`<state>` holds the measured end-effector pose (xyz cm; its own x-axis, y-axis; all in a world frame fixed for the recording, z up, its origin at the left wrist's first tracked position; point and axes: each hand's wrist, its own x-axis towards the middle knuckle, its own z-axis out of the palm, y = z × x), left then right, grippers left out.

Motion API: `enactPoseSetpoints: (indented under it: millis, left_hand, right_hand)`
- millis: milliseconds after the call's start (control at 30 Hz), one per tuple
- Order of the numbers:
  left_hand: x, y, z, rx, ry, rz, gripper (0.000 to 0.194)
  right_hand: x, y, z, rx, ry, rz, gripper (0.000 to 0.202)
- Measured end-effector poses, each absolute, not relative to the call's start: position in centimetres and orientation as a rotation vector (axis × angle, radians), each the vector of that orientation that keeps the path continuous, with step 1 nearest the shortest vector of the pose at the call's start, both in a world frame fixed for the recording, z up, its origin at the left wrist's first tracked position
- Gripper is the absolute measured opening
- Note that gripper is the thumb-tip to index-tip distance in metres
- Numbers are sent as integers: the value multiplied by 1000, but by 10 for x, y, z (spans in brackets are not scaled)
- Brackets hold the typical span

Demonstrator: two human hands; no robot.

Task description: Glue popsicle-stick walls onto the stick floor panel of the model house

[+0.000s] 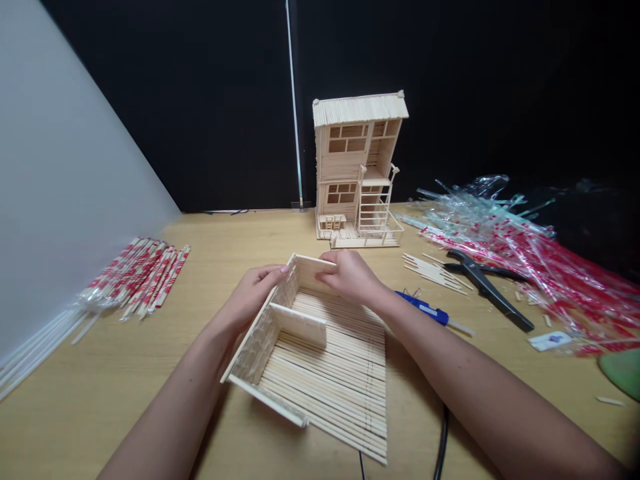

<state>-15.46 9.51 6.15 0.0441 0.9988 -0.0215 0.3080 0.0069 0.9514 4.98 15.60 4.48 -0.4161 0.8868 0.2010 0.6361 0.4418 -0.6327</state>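
Observation:
Between my hands is a partly walled model house (330,380) made of thin wooden sticks, with a slatted floor, a long wall on the left and a short divider (300,325) inside. My left hand (255,291) grips the long left wall near its far end, thumb along the top edge. At the far wall, my right hand (347,275) pinches the panel between thumb and fingers. Beyond my hands stands a two-storey stick house (357,167) with a roof, windows, a ladder and a railed porch. A blue glue gun (425,309) lies partly behind my right forearm.
Paper-wrapped chopsticks (145,277) and white glue sticks (40,350) lie at left. Right of me are black-handled cutters (487,287), loose sticks (433,272), a heap of torn plastic wrappers (530,247) and a green round object (623,370). A black cable (442,443) runs near the front.

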Motion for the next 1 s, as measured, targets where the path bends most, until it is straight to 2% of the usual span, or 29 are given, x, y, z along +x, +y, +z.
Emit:
enactPoseSetpoints:
  millis: [633,1000]
  left_hand:
    - [-155,95,62,1439,1383,969,39]
    - [-153,95,64,1439,1386,993,40]
  right_hand:
    - [50,156,45,-1283,-2175,664,5]
    - [49,156,42,-1253,-2164,664,12]
